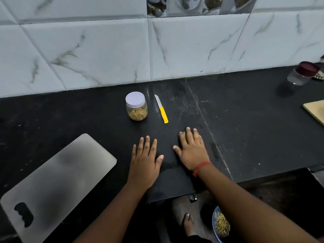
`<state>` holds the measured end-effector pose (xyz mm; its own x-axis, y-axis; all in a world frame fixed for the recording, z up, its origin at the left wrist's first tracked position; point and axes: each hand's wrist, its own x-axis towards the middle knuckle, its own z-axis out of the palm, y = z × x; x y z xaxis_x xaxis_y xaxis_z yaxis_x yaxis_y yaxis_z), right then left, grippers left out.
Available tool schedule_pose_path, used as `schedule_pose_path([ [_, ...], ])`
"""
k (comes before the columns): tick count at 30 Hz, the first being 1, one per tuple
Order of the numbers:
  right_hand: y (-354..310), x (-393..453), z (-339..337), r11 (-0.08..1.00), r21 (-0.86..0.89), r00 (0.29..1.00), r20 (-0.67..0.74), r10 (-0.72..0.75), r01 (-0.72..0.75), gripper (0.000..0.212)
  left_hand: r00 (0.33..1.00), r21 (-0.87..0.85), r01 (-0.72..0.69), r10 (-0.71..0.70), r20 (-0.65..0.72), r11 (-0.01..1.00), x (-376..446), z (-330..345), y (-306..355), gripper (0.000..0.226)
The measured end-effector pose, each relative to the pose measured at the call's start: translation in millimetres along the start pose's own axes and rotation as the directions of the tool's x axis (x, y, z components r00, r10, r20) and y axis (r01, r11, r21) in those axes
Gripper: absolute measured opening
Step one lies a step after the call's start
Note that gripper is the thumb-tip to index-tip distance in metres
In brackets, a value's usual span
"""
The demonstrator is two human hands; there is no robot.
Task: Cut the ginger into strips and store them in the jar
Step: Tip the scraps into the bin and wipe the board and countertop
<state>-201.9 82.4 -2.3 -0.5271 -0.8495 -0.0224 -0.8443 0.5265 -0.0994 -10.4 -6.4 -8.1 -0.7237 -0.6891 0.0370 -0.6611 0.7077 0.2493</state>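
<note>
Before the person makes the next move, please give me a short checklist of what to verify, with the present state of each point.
1. Jar closed with its white lid: ok.
2. Ginger strips inside the jar: ok, yellowish strips show through the wall.
3. Knife set down, out of both hands: ok, it lies right of the jar.
4. Left hand and right hand free: ok, both lie flat on the counter.
5. Steel cutting board free of ginger: ok, none visible.
6. All ginger stored: cannot tell; a plate below the counter holds yellowish bits.
</note>
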Motion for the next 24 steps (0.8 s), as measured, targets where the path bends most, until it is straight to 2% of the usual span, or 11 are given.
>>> schedule_pose_path([
  [2, 17, 3, 2, 0.995, -0.067, 0.996, 0.056, -0.066, 0.07, 0.067, 1.0, 0.014, -0.019, 0.019, -0.014, 1.0, -6, -6, 2, 0.07],
  [5, 38, -5, -4, 0.997, -0.053, 0.998, 0.003, 0.06, -0.059, 0.061, 0.999, 0.005, -0.01, 0.01, -0.035, 1.0, -11, -13, 6, 0.071],
  [8, 42, -22, 1, 0.984, -0.108, 0.989, 0.029, -0.142, 0.144, 0.061, 0.999, 0.005, 0.025, -0.025, -0.035, 1.0, -13, -16, 13, 0.073],
  [9, 47, -27, 1, 0.983, -0.106, 0.989, 0.035, -0.146, 0.149, 0.061, 0.999, 0.011, 0.029, -0.029, -0.028, 1.0, -14, -16, 16, 0.074],
  [12, 57, -43, -3, 0.998, -0.064, 0.999, -0.041, -0.004, 0.001, 0.059, 0.999, 0.02, 0.047, -0.046, -0.016, 0.999, -17, -12, 26, 0.076],
  [15, 69, -67, 3, 0.961, -0.126, 0.968, -0.005, -0.25, 0.248, 0.058, 0.998, 0.038, 0.059, -0.061, 0.034, 0.998, -20, -7, 38, 0.079],
  [16, 79, -71, 3, 0.966, -0.118, 0.972, -0.012, -0.233, 0.23, 0.058, 0.997, 0.043, 0.058, -0.06, 0.047, 0.997, -20, -3, 43, 0.079],
  [18, 90, -80, 0, 0.996, -0.073, 0.996, -0.065, -0.064, 0.06, 0.058, 0.997, 0.049, 0.066, -0.068, 0.045, 0.997, -19, 3, 52, 0.078],
  [19, 88, -85, -1, 0.997, -0.054, 0.995, -0.073, -0.063, 0.06, 0.059, 0.996, 0.051, 0.078, -0.08, 0.04, 0.996, -17, 5, 56, 0.078],
  [22, 83, -96, 2, 0.942, -0.091, 0.946, -0.011, -0.324, 0.322, 0.06, 0.994, 0.065, 0.078, -0.083, 0.071, 0.995, -13, 10, 69, 0.079],
  [24, 96, -87, -1, 0.98, -0.07, 0.98, -0.06, -0.188, 0.184, 0.059, 0.995, 0.061, 0.067, -0.071, 0.069, 0.996, -10, 13, 78, 0.078],
])
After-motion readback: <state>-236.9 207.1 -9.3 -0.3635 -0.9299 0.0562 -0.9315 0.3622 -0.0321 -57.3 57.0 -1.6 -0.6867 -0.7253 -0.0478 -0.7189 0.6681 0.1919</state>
